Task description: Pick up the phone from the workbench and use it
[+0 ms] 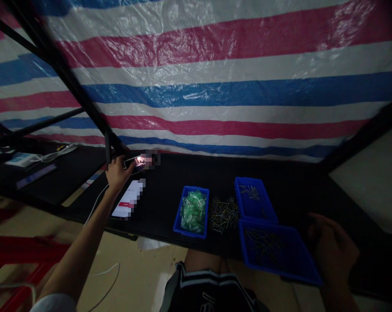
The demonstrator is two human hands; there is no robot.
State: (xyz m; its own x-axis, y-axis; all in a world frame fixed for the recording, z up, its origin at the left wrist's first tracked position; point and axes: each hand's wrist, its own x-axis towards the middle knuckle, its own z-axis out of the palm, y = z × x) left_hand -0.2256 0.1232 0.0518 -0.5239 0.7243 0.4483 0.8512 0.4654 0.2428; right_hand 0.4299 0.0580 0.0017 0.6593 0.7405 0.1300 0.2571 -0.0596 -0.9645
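You sat at a long black bench (189, 173) under a tarpaulin (215, 73) striped red, white and blue, which hung behind it as a backdrop inside a dark metal frame (69, 82). Your left hand (117, 174) was stretched far out to the left, its grip closed lightly around the near end of a small phone (135, 161) with a lit screen, which lay at the back of the bench close to a frame post. Just in front of that hand lay a second, larger phone (128, 200), face up, its screen glowing white and red, probably set there so you could glance at it while seated. A white cable (96, 203) ran from beside your wrist over the bench edge and down towards the floor. Your right hand (332, 247) rested at the near right edge of the bench, fingers loosely curled and holding nothing, touching or just beside the corner of a large blue bin (308, 271) of thin metal pins. A smaller blue bin (269, 206) with a few pins stood behind it. A loose pile of pins (224, 213) lay between those bins and a third blue bin (179, 221) filled with pale green plastic pieces (192, 210), all grouped directly before you, within easy reach.
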